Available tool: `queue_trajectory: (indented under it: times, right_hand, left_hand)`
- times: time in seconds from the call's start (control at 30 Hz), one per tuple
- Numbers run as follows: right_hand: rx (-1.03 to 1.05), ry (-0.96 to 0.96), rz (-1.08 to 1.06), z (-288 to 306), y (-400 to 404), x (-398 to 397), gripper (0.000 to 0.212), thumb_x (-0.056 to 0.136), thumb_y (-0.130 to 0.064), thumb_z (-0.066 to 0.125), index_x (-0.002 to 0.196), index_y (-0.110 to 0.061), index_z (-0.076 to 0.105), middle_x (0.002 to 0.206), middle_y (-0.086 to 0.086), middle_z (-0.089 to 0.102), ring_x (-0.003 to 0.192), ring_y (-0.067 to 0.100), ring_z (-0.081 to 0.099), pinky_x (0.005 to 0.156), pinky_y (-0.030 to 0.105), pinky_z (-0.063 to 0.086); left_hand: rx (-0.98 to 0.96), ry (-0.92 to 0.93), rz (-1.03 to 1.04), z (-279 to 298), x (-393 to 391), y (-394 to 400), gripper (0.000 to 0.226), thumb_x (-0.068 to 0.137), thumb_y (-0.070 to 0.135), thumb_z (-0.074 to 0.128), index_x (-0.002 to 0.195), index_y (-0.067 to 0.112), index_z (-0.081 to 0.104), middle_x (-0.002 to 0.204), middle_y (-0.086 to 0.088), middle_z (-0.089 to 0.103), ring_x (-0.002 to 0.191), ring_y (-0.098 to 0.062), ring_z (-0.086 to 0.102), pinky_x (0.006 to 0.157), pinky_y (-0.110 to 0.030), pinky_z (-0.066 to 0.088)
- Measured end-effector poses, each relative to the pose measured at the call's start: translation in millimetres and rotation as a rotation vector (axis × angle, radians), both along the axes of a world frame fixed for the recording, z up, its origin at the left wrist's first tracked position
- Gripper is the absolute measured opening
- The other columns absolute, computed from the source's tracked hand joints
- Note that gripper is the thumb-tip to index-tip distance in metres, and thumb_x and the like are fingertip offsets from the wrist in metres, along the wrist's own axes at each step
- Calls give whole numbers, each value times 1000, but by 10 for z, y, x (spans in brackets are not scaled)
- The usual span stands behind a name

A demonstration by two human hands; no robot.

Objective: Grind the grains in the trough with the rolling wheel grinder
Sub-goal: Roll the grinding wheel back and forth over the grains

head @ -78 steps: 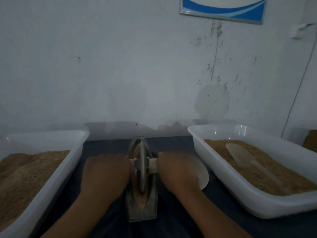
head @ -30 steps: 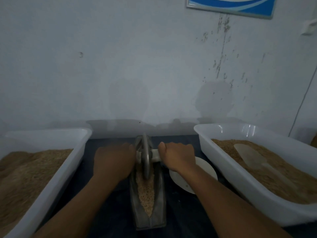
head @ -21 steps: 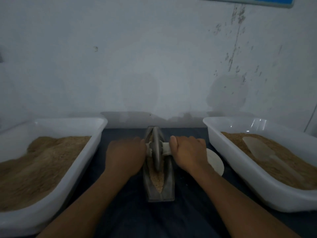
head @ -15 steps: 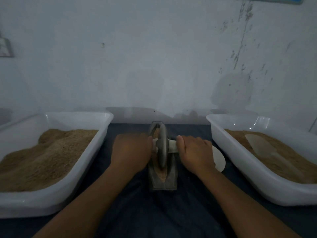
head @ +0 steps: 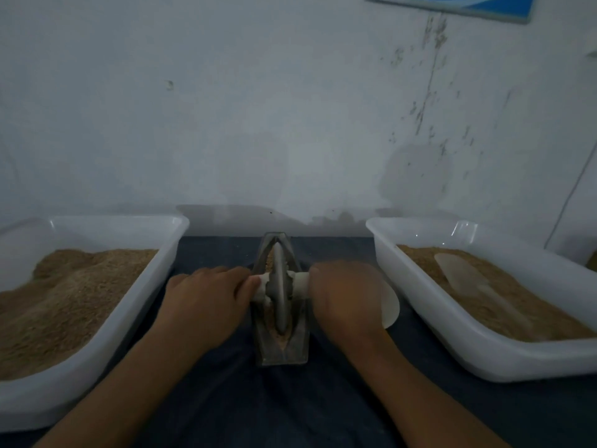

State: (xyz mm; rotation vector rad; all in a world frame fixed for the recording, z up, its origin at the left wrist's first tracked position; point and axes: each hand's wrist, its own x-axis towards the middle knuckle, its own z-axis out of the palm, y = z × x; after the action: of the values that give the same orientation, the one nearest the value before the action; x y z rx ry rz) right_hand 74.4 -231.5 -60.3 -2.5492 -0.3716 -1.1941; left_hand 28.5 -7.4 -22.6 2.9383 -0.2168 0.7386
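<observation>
A narrow grey metal trough (head: 298, 349) lies lengthwise on the dark cloth between my arms. Tan grains (head: 283, 340) show at its near end and beside the wheel at its far end. The grey grinding wheel (head: 279, 286) stands upright in the trough, around its middle, on a pale axle handle. My left hand (head: 206, 295) grips the handle's left end, and my right hand (head: 344, 297) grips its right end (head: 302, 282). The right hand looks blurred.
A white tub (head: 135, 305) heaped with tan ground grain stands to the left. A second white tub (head: 429, 305) on the right holds grain with a pale scoop (head: 465, 276) lying on it. A white disc (head: 389, 305) lies under my right hand. A wall is close behind.
The wheel and both hands have rolled back toward me from the trough's far end to about its middle. The view has shifted as my head moved.
</observation>
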Motion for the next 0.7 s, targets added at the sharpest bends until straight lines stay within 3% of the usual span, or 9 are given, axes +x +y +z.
queue_trajectory:
  times: [0.13, 0.23, 0.33, 0.47, 0.6, 0.7]
  right_hand:
    - [-17, 72, -29, 11, 12, 16, 31, 100, -37, 30, 82, -32, 55, 77, -14, 48, 74, 11, 40, 82, 34, 32]
    - [-13, 118, -64, 9, 20, 64, 34, 102, -37, 28, 77, -30, 51, 73, -12, 45, 71, 13, 40, 80, 35, 33]
    - [-15, 142, -80, 12, 29, 103, 36, 104, -38, 29, 74, -30, 48, 71, -11, 46, 71, 15, 40, 78, 36, 31]
    - [-58, 166, -134, 59, 69, 133, 44, 106, -40, 27, 74, -27, 56, 72, -9, 54, 74, 19, 49, 78, 38, 31]
    - [-44, 167, -133, 80, 82, 163, 51, 106, -45, 24, 75, -26, 61, 74, -8, 59, 79, 19, 51, 81, 41, 34]
    - [-14, 39, -101, 106, 60, 171, 51, 107, -42, 28, 69, -24, 57, 69, -6, 56, 74, 21, 51, 78, 42, 35]
  left_hand:
    - [34, 122, -51, 9, -8, 87, 45, 94, 63, 32, 137, 49, 37, 119, 16, 57, 110, -14, 54, 94, -40, 43]
    - [116, 202, -56, 27, 67, 178, 57, 87, 46, 53, 139, 49, 31, 123, 15, 52, 113, -15, 50, 95, -38, 41]
    - [150, 126, 0, 4, 191, 188, 43, 84, 36, 62, 123, 40, 46, 113, 9, 57, 103, -17, 54, 83, -34, 43]
    - [192, -19, 121, -83, 350, 97, 22, 85, 39, 62, 99, 27, 52, 99, 4, 62, 92, -22, 60, 71, -33, 40]
    - [137, -141, 172, -164, 389, 44, 21, 80, 28, 70, 81, 24, 50, 86, 0, 65, 78, -23, 61, 64, -32, 36]
    - [145, -221, 153, -113, 321, 9, 29, 68, 18, 79, 72, 20, 50, 71, -4, 62, 63, -26, 58, 59, -30, 29]
